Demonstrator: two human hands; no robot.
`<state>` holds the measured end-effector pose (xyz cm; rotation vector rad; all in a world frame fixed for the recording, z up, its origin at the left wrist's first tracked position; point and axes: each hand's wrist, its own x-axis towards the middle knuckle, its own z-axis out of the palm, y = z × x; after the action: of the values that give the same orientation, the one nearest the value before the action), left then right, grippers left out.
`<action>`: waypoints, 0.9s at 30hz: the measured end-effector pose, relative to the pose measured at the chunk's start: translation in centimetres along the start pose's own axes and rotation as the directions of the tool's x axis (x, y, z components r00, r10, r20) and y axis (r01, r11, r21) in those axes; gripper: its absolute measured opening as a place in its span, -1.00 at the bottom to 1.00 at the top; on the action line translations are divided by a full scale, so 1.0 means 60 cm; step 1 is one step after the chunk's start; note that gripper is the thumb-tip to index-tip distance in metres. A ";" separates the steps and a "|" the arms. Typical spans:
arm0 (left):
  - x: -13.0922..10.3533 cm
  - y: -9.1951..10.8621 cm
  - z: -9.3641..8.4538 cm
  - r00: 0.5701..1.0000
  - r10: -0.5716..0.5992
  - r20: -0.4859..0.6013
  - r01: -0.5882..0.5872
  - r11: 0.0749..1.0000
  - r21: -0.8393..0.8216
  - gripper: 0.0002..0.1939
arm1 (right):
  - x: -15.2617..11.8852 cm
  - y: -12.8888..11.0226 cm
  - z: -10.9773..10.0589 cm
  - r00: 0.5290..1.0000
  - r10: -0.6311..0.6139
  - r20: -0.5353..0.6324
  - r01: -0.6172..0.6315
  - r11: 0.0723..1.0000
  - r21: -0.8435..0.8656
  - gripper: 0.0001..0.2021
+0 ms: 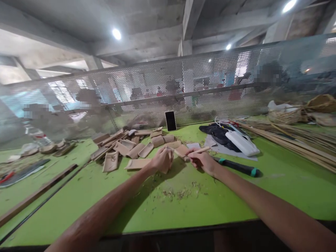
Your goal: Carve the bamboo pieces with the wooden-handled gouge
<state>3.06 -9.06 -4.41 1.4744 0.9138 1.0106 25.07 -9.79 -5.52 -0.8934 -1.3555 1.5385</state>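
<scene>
My left hand (162, 159) is closed around a curved bamboo piece (165, 169), mostly covered by the fingers. My right hand (204, 161), a short way to the right, grips a slim tool with a pale wooden handle (204, 149); its working end is too blurred to make out. Several cut bamboo pieces (136, 151) lie heaped just beyond and left of my left hand. One flat piece (138, 163) rests beside my left wrist. Below the hands, bamboo shavings (181, 193) are scattered on the green table (225, 203).
A dark-handled tool with teal bands (240, 167) lies right of my right hand. Behind it are a white object (243, 143) and dark cloth (217, 133). A phone (170, 121) leans on the perforated metal screen (147, 105). Long bamboo strips (294, 140) lie right. People sit beyond the screen.
</scene>
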 end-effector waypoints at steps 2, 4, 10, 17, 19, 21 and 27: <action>-0.007 0.003 -0.002 1.000 -0.007 -0.027 0.007 1.000 0.007 -0.67 | 0.000 0.000 -0.001 1.000 0.003 0.003 -0.003 1.000 -0.002 -0.75; -0.013 0.007 -0.002 0.999 -0.033 -0.036 0.034 0.999 0.032 -0.68 | 0.001 0.002 -0.004 1.000 -0.003 0.008 0.003 1.000 -0.003 -0.76; -0.009 -0.002 -0.007 0.994 0.017 -0.109 -0.008 0.997 0.081 -0.71 | -0.001 0.002 -0.004 1.000 -0.013 0.019 0.014 0.999 -0.051 -0.80; -0.007 -0.022 -0.023 0.937 0.337 -0.093 -0.236 0.807 0.542 -0.75 | -0.009 -0.008 0.003 0.999 -0.046 0.004 0.046 0.992 -0.121 -0.79; -0.009 -0.022 -0.023 0.933 0.358 -0.030 -0.256 0.722 0.643 -0.77 | -0.010 -0.010 0.003 0.998 -0.059 0.013 0.061 0.982 -0.181 -0.77; -0.011 -0.020 -0.022 0.946 0.323 -0.004 -0.243 0.719 0.651 -0.74 | -0.010 -0.012 0.002 0.997 -0.066 0.027 0.070 0.969 -0.238 -0.74; -0.009 -0.022 -0.017 0.951 0.310 -0.012 -0.234 0.741 0.630 -0.76 | -0.007 -0.016 -0.001 0.999 -0.044 0.029 0.051 0.956 -0.290 -0.62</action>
<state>1.88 -9.04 -5.71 2.1809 1.2161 1.0649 25.43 -10.13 -4.62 -1.0156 -1.6362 1.3358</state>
